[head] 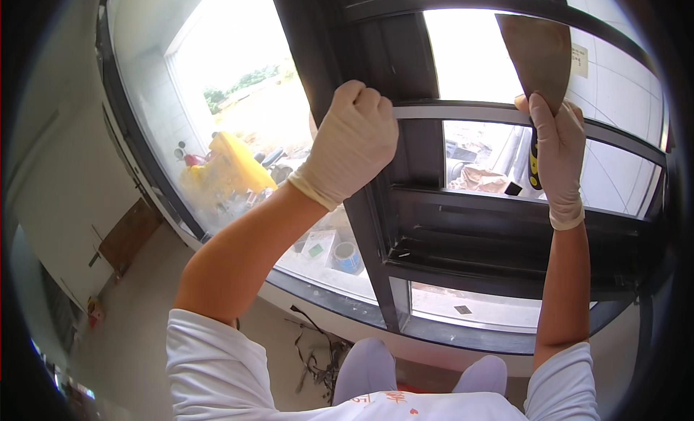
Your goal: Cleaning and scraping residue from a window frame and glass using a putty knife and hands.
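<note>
My left hand, in a pale thin glove, is curled into a fist in front of a dark metal window upright. Whether anything lies inside the fist is hidden. To the right, my gloved right hand is closed around a putty knife. Its broad blade points up, and the black and yellow handle hangs below my fingers. Behind that hand runs a window crossbar with a pale strip along it. Glass panes show above and below this bar.
A large window pane stands at left, with a yellow covered vehicle beyond it. Below runs a dark sill frame. Tangled black straps or cables lie on the floor by my knees. A brown board leans at far left.
</note>
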A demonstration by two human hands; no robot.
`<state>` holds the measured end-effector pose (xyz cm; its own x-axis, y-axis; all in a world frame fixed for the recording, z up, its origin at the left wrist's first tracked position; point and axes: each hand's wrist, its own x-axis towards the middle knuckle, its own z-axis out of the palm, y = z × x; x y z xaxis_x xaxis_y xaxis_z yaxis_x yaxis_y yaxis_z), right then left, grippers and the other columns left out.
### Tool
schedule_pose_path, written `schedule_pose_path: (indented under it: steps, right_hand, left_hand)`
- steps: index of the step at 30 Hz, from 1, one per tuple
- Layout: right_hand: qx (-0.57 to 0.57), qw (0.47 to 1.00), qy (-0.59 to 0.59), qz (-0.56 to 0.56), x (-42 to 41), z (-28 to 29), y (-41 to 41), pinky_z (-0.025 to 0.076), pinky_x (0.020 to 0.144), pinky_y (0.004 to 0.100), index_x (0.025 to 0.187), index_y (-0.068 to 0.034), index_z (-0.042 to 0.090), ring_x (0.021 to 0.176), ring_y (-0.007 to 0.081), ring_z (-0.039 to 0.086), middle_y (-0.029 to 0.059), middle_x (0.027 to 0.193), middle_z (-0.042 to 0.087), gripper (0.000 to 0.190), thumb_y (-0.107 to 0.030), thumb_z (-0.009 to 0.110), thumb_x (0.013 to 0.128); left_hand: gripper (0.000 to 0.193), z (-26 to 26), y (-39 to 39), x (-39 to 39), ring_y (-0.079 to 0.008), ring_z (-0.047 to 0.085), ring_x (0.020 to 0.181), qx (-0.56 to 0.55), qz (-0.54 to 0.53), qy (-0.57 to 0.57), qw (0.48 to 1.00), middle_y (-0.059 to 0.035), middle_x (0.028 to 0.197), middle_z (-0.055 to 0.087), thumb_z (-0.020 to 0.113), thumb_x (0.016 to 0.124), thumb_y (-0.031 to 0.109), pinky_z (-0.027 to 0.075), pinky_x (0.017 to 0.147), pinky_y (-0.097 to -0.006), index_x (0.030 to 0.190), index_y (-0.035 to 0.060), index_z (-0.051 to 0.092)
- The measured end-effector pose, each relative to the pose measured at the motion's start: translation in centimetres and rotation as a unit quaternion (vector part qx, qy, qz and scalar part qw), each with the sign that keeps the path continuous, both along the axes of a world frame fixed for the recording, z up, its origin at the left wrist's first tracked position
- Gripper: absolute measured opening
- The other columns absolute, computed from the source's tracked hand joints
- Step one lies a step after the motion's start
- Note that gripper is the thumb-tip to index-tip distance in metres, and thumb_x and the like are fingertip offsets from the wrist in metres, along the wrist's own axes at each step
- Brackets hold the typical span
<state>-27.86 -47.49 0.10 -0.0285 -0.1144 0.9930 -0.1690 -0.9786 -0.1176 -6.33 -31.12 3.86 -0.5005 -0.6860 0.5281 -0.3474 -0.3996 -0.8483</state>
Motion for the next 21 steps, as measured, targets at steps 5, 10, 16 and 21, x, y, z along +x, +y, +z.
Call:
schedule_pose_path:
  steps: [5, 10, 16, 21]
  right_hand:
    - [0.001, 1.000, 0.007, 0.000, 0.3, 0.0, 0.5, 0.035, 0.089, 0.0318, 0.087, -0.004, 0.068, 0.076, 0.0152, 0.053, 0.0011, 0.078, 0.067, 0.021, -0.020, 0.057, 0.093]
    - [0.007, 0.999, -0.010, 0.031, 0.4, -0.2, 0.3, 0.035, 0.089, 0.0322, 0.086, -0.004, 0.068, 0.075, 0.0159, 0.052, 0.0019, 0.075, 0.065, 0.020, -0.019, 0.057, 0.092]
    - [-0.007, 1.000, 0.007, 0.028, -0.3, 0.1, 0.4, 0.036, 0.088, 0.0323, 0.083, -0.004, 0.068, 0.069, 0.0167, 0.052, 0.0028, 0.066, 0.057, 0.019, -0.019, 0.059, 0.090]
    - [-0.047, 0.999, 0.011, 0.014, -0.3, 0.2, 0.4, 0.037, 0.088, 0.0320, 0.081, -0.004, 0.066, 0.066, 0.0174, 0.053, 0.0034, 0.065, 0.057, 0.018, -0.019, 0.059, 0.089]
  left_hand:
    - [0.004, 1.3, 0.1, 0.8, -0.0194, 0.052, 0.076, 0.060, 0.026, -0.053, 0.996, -0.0026, 0.066, 0.048, 0.062, 0.069, 0.012, 0.042, 0.085, -0.0338, 0.066, 0.0106, 0.062]
    - [0.007, 2.8, -0.6, 1.2, -0.0188, 0.053, 0.076, 0.088, 0.019, -0.056, 0.994, -0.0022, 0.066, 0.051, 0.063, 0.069, 0.015, 0.042, 0.084, -0.0338, 0.065, 0.0102, 0.062]
    - [0.007, 4.1, -0.2, 0.3, -0.0213, 0.055, 0.085, 0.121, -0.092, 0.088, 0.984, -0.0019, 0.075, 0.057, 0.069, 0.070, 0.016, 0.041, 0.089, -0.0380, 0.071, 0.0109, 0.063]
    - [0.013, 4.3, 1.2, 0.7, -0.0204, 0.054, 0.091, 0.099, -0.103, 0.085, 0.986, -0.0004, 0.079, 0.059, 0.070, 0.078, 0.025, 0.040, 0.091, -0.0376, 0.078, 0.0126, 0.067]
